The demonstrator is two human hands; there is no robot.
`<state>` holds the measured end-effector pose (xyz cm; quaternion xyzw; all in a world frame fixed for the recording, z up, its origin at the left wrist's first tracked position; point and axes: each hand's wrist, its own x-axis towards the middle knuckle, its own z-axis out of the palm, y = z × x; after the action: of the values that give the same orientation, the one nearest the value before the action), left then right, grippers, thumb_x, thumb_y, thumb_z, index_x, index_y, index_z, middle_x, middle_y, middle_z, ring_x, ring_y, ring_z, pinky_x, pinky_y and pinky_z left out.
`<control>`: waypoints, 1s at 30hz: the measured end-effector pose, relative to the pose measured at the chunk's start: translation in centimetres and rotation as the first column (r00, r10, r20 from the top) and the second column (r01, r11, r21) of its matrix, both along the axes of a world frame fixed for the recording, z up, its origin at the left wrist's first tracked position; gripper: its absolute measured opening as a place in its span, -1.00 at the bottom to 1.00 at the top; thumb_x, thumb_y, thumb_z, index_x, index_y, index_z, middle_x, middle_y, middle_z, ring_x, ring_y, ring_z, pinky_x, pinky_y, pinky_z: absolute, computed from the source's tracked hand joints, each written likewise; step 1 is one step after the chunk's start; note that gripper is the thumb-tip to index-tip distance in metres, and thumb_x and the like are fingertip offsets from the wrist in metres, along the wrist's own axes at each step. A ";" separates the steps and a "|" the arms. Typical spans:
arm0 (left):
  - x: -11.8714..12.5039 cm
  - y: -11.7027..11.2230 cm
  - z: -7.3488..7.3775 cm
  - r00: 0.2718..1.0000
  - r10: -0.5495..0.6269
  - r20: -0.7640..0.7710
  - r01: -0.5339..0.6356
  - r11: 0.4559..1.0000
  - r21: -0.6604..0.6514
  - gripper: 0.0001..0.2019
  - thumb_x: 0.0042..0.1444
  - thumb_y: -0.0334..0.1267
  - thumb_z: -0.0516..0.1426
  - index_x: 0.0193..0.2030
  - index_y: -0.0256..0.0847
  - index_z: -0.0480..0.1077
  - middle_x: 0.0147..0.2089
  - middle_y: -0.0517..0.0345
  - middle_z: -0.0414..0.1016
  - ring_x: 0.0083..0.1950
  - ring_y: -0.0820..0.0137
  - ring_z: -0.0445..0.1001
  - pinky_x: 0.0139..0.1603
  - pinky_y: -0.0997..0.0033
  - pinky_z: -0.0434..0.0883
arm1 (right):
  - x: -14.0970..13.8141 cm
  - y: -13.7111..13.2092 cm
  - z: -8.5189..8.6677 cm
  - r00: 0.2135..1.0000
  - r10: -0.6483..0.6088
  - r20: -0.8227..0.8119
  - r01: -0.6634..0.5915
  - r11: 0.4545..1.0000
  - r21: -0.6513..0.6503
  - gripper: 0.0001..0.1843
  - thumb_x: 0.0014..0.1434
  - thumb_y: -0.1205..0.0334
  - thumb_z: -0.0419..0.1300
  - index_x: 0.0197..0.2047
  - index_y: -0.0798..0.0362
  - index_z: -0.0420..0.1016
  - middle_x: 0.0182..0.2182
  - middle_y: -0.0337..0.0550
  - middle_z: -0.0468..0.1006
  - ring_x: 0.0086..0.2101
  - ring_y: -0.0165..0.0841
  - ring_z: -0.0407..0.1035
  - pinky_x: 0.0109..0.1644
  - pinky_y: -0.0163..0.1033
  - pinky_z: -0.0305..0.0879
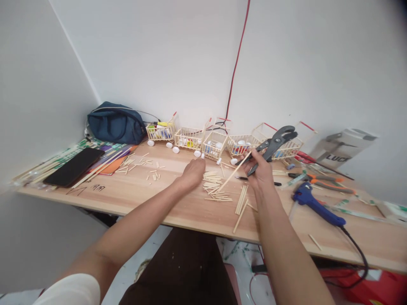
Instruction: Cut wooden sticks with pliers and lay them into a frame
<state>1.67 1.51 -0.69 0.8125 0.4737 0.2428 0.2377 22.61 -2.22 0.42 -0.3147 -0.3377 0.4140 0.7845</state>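
My right hand [259, 169] is closed around the handles of black cutting pliers [275, 144] and also holds a long wooden stick [235, 170] that slants down to the left. My left hand [193, 170] rests on the wooden table [178, 207] with its fingers curled, touching the pile of short cut sticks [213, 183]. Whether it grips a stick I cannot make out. More loose sticks [241, 203] lie just below my right hand. Behind both hands stands a row of small stick-built carts [219, 144] with white bottle-cap wheels.
A blue glue gun [316, 205] with a black cord lies at the right, beside orange-handled pliers [327, 183]. A dark blue pouch [116, 123] and a black phone [73, 166] sit at the left. A red wire [237, 63] runs down the wall.
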 end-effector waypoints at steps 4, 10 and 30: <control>-0.4 0.4 -0.2 0.992 0.001 0.127 0.004 0.999 -0.036 -0.85 -0.03 -0.55 0.07 -0.37 -0.26 0.38 -0.34 0.02 0.47 -0.21 0.26 0.39 -0.15 0.33 0.26 | -0.4 -0.1 0.0 0.997 0.078 0.016 -0.077 0.995 -0.057 -0.64 -0.17 0.09 0.45 -0.42 0.03 0.38 -0.54 -0.35 0.39 -0.50 -0.45 0.36 -0.36 -0.25 0.48; -0.6 1.1 0.5 0.908 -0.017 0.419 0.121 0.967 -0.223 -0.91 0.09 -0.42 0.10 -0.27 -0.34 0.42 -0.39 0.12 0.47 -0.35 0.44 0.44 -0.29 0.45 0.34 | -2.0 -0.6 0.2 0.996 0.065 0.069 -0.056 0.991 -0.125 -0.59 -0.29 0.12 0.51 -0.45 0.03 0.39 -0.50 -0.33 0.45 -0.48 -0.45 0.38 -0.40 -0.30 0.46; -0.1 -0.9 1.5 0.589 0.100 0.802 0.440 0.793 -0.421 -0.51 -0.36 -0.09 0.45 -0.38 -0.32 0.36 -0.52 0.23 0.48 -0.56 0.62 0.35 -0.47 0.57 0.29 | -4.5 -1.3 -1.0 0.747 0.162 0.644 0.015 0.965 -0.260 -0.57 -0.08 -0.16 0.34 -0.46 0.06 0.44 -0.52 -0.22 0.45 -0.46 -0.38 0.33 -0.33 -0.24 0.34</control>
<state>1.59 0.62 0.79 0.5488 0.2833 0.3938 0.6808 18.12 -3.50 -0.59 -0.5227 -0.5506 0.3459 0.5513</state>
